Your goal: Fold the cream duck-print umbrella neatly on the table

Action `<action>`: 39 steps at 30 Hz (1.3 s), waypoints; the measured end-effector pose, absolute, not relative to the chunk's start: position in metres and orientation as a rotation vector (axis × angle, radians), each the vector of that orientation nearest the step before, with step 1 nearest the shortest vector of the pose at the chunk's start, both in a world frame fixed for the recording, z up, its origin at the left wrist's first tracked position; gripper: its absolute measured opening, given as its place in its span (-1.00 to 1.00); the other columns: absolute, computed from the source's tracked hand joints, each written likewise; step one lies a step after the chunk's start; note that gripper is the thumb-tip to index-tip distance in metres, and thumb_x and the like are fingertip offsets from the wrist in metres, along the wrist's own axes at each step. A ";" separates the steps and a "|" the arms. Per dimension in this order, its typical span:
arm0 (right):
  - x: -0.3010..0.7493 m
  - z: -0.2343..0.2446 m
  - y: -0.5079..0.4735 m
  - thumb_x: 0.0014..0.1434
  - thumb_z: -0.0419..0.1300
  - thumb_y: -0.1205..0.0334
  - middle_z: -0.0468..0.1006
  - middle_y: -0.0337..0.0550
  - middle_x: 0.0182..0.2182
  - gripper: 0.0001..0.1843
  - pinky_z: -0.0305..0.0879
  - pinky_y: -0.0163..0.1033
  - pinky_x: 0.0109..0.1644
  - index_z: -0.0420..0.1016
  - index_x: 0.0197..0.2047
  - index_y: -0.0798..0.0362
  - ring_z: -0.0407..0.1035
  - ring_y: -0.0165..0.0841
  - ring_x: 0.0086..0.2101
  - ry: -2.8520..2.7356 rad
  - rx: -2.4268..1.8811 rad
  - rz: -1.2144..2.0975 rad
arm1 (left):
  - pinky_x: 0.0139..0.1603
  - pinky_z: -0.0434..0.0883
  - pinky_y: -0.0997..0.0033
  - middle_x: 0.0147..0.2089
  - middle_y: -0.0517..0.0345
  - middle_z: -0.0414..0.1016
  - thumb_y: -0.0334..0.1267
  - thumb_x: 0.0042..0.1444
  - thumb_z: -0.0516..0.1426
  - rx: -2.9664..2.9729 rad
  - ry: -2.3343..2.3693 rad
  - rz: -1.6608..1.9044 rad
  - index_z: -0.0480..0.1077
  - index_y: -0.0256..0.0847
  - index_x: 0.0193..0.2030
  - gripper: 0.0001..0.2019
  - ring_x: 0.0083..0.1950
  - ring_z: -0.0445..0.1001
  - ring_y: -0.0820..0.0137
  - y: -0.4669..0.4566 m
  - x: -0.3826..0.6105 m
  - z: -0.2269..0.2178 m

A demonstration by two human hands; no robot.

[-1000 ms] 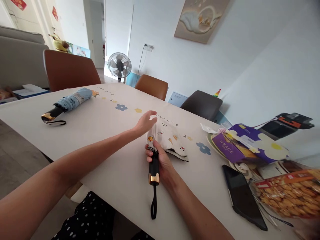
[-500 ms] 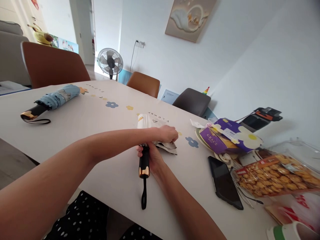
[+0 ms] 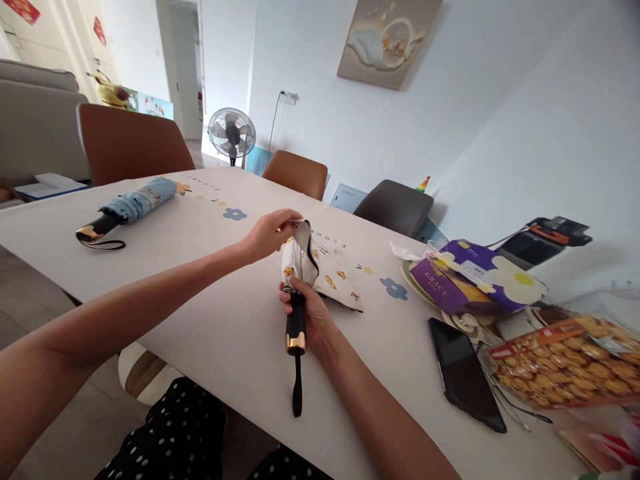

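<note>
A white folding umbrella [image 3: 340,280] with small printed figures and dark edging lies over the table in front of me. Its black handle [image 3: 295,320] has a gold-coloured end and a dangling strap, and points toward me. Wrapped around the umbrella where canopy meets handle is my right hand [image 3: 310,303]. My left hand [image 3: 275,233] pinches an edge of the white canopy and lifts a fold of it. Part of the canopy spreads out loose to the right. Farther left rests a folded light blue umbrella [image 3: 143,199] with a black and gold handle, touched by neither hand.
On the right are a phone [image 3: 465,373], a purple box [image 3: 445,280] on a plate, a clear pack of cookies [image 3: 570,360], cables and a black item [image 3: 555,237]. Chairs [image 3: 295,175] line the far side of the white table [image 3: 210,300]; a fan [image 3: 233,133] stands behind.
My left hand has moved from right of the umbrella, across my right hand, to its left side and holds up a canopy fold. My right hand keeps its grip. The view has shifted slightly.
</note>
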State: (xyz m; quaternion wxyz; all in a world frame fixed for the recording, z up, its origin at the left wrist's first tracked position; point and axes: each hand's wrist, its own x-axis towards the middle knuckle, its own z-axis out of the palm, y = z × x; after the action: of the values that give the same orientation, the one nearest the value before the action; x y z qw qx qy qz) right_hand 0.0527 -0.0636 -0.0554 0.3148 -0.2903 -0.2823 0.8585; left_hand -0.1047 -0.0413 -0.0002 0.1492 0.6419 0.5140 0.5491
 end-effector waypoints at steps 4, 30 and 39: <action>0.053 -0.058 -0.062 -0.04 0.27 0.29 0.36 -0.22 -0.44 -0.78 0.15 -0.52 -0.67 0.37 -0.29 0.13 0.18 -0.59 -0.59 -0.755 -0.723 2.242 | -0.55 0.36 0.54 -0.43 0.21 0.33 -0.46 -0.13 -0.04 1.624 1.470 1.714 0.33 -0.24 -0.48 -0.85 -0.50 0.31 0.54 -0.056 -0.126 -0.021; 0.060 -0.050 -0.060 -0.03 0.20 0.23 0.18 -0.37 -0.67 -0.80 -0.04 -0.49 -0.79 0.23 -0.50 0.10 -0.02 -0.61 -0.72 -0.996 -0.866 2.062 | -0.40 0.29 0.48 -0.47 0.18 0.42 -0.45 -0.23 -0.10 1.885 1.738 1.434 0.39 -0.18 -0.56 -0.75 -0.44 0.35 0.44 -0.067 -0.160 -0.045; 0.062 -0.048 -0.062 -0.06 0.21 0.20 0.07 -0.45 -0.75 -0.74 -0.04 -0.49 -0.80 0.15 -0.53 0.07 -0.02 -0.60 -0.77 -1.147 -0.920 2.010 | 0.03 0.26 0.38 -0.09 0.14 0.47 -0.43 -0.01 -0.11 1.861 1.986 1.306 0.45 -0.13 -0.23 -0.65 -0.02 0.38 0.33 -0.056 -0.143 -0.056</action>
State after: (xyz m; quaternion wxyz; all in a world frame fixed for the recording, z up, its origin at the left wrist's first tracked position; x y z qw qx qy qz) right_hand 0.0618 -0.0624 -0.0476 0.3198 -0.3501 -0.4364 0.7647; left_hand -0.1430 -0.0559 -0.0562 0.0613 0.6151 0.6567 0.4319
